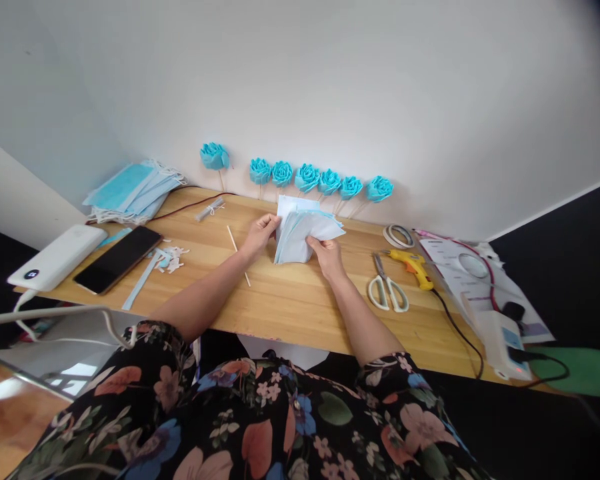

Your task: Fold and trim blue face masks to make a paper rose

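Both my hands hold a small stack of pale blue and white mask sheets (303, 230) upright over the middle of the wooden table (290, 303). My left hand (261, 235) pinches the stack's left edge. My right hand (327, 257) grips its lower right corner with fingers closed. A thin wooden stick (238, 255) lies on the table just left of my left wrist.
Several blue fabric roses (307, 177) on sticks lean against the wall. A pile of face masks (130, 190), a power bank (57, 257) and a phone (119, 259) lie at left. Scissors (387, 287), a yellow glue gun (414, 265), tape rolls (398, 235) and a power strip (500, 340) lie at right.
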The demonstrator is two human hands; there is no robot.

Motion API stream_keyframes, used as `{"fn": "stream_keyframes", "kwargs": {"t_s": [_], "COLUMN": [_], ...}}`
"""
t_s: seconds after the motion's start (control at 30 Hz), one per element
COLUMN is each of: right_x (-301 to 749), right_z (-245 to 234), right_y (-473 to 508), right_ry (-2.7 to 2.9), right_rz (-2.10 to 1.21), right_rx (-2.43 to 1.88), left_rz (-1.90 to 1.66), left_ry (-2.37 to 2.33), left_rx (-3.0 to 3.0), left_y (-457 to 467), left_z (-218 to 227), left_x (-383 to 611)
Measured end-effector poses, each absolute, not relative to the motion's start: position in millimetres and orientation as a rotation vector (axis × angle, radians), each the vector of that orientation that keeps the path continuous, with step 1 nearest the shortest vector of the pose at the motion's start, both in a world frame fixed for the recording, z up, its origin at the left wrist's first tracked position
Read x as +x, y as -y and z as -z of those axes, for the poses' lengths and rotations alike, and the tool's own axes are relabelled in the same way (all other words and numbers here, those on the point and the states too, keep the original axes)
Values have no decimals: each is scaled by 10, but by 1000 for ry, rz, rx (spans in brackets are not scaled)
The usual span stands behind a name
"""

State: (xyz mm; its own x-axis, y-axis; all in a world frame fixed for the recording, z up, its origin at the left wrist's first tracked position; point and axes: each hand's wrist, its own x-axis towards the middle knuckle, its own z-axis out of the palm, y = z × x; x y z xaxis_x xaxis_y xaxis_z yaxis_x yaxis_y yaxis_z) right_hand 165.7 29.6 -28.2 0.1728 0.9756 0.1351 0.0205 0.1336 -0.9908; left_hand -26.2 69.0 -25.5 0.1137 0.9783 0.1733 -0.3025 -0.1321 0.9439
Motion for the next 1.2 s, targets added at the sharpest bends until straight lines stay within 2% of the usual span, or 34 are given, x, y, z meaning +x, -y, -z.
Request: {"fn": "stream_keyframes", "kwargs": {"t_s": [0.2,0.67,0.87,1.0,1.2], "right_x": [1627,1688,1677,1725,1923], "right_z": [210,251,279,291,283], "right_y": [-260,-299,-292,-360,-535], "right_ry": [1152,1062,1090,937,663], "right_rz": [-1000,-1029,-1051,-1003,-895], "right_rx": [-1062,-1152,-1148,-1138,-1008], "left_rz": [-1345,-1441,-1221,-1077,-1213], "left_ry": [-765,-747,-776,-794,-805], "left_rx": [1100,1126,1228,1273,1317], "left_y": [-688,-639,-601,-592,-625], "left_z": [227,150,203,224,212], "left_x": [-258,-258,-266,-272,-280]}}
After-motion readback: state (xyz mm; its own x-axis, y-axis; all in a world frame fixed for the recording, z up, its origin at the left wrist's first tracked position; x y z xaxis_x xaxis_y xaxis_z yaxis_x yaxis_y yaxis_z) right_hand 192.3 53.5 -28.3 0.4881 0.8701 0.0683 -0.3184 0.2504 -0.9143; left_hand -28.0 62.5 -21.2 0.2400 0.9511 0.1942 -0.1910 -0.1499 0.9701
